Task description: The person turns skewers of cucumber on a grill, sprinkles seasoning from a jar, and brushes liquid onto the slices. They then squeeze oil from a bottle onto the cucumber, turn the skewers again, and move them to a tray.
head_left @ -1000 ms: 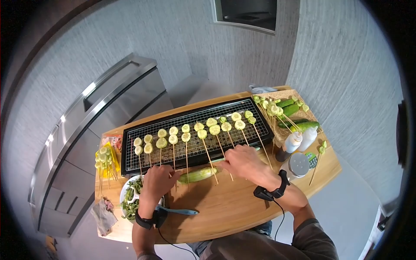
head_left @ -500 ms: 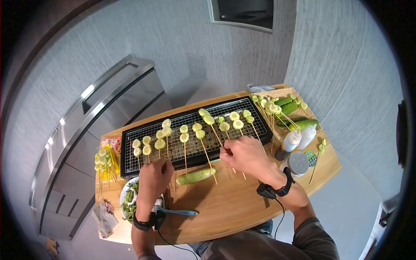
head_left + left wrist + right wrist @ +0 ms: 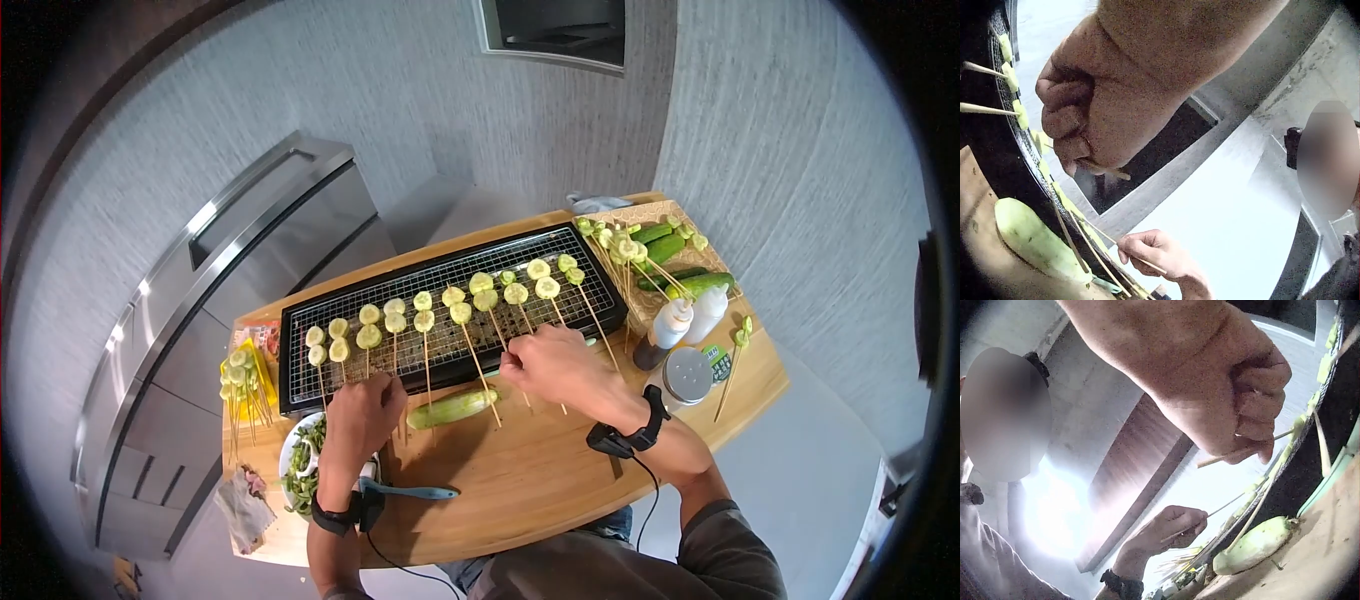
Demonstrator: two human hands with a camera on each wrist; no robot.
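My left hand [image 3: 365, 410] is at the grill's front edge, pinching the stick of a cucumber skewer [image 3: 396, 323]; two pale slices at its far end lie over the wire grate. In the left wrist view the stick's blunt end [image 3: 1124, 176] pokes out below the curled fingers. Farther right, my right hand [image 3: 560, 365] grips another skewer [image 3: 486, 300], whose two slices are also over the grate. Its stick [image 3: 1213, 462] shows under the fingers in the right wrist view. Between the hands, a whole peeled cucumber [image 3: 453, 409] lies before the black grill [image 3: 340, 386].
More cucumber skewers line the grate on both sides. A white bowl [image 3: 287, 456] of greens and a blue brush [image 3: 420, 492] are near my left forearm. Squeeze bottles [image 3: 668, 326], a shaker [image 3: 688, 375] and a board [image 3: 655, 213] with cucumbers stand at right; a yellow tray [image 3: 266, 376] at left.
Both hands took hold of skewers and raised their slices off the row, tipping them toward the back left. Now both pairs of slices are down in line with the others again.
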